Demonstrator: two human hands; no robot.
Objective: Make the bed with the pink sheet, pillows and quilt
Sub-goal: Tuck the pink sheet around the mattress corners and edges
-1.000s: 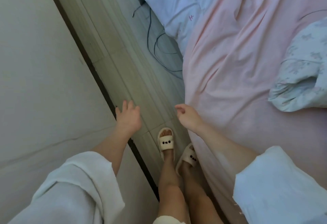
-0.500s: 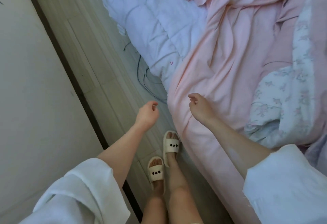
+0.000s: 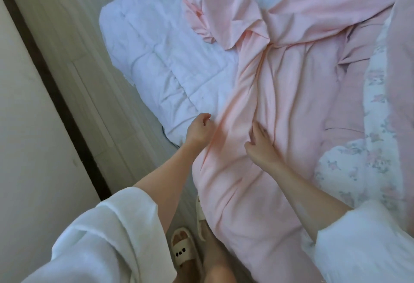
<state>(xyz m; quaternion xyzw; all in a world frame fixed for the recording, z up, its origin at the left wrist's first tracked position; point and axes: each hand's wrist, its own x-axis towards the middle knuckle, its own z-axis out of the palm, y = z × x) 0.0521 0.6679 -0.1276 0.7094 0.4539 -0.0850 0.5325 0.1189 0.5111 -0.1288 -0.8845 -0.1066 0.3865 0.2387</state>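
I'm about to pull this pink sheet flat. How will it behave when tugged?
The pink sheet will probably be limp and light: it lies in soft folds, with a crumpled corner near the white mattress pad. It may slide and bunch, not move as one piece. The right hand rests on it; the left hand hovers beside it.

Home bedroom, bed [image 3: 170, 63] with rumpled pink sheet [image 3: 264, 108], floral quilt [image 3: 358, 162], slippers [image 3: 182, 249]

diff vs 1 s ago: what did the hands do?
Both hands moved from over the floor gap onto the bed. The right hand now rests spread on the pink sheet; the left hand hovers loosely curled at its edge, gripping nothing visible. The sheet stays rumpled, white mattress pad still uncovered.
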